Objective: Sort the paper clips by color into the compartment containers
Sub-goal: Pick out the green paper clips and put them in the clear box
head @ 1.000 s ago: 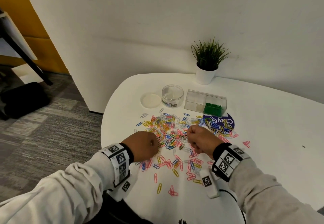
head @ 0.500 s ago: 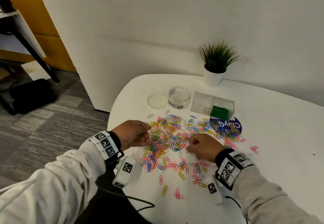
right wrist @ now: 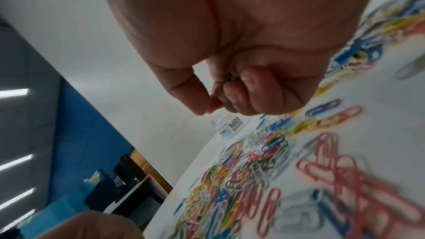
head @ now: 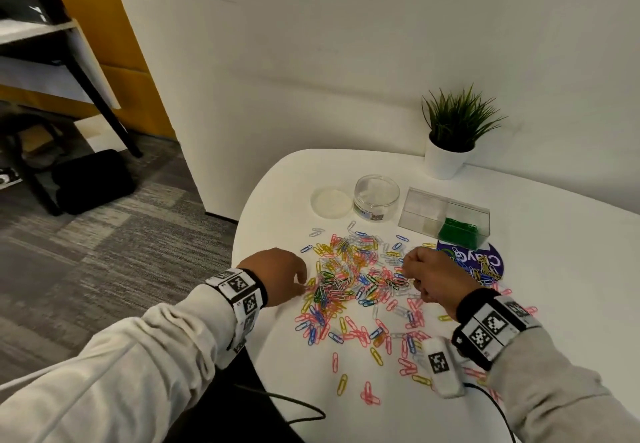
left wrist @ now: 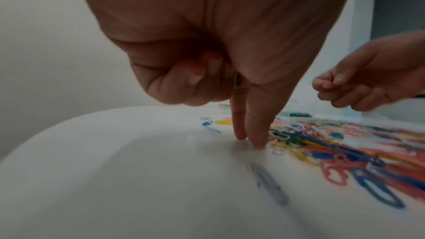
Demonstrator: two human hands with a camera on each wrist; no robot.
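Note:
A heap of mixed-colour paper clips (head: 353, 279) is spread over the white table (head: 571, 269). Behind it stands the clear compartment container (head: 429, 210), with green paper clips (head: 459, 233) in its front right cell. My left hand (head: 304, 283) is at the heap's left edge. Its thumb and forefinger (left wrist: 249, 141) point down onto the table, and its other fingers are curled over a glimpse of green (left wrist: 239, 79). My right hand (head: 415, 269) hovers over the heap's right side as a fist (right wrist: 218, 104), with a bit of green clip (right wrist: 230, 78) showing inside.
A round clear tub (head: 376, 196) and its lid (head: 330, 202) lie left of the container. A potted plant (head: 450, 137) stands by the wall. A purple round sticker (head: 485, 259) lies partly under clips. The table's curved edge (head: 242, 234) is beside my left hand. A black cable (head: 294, 404) runs below.
My left hand drew back from the heap's lower left to its left edge, then set thumb and forefinger down there. The right hand moved slightly farther up the heap, still closed.

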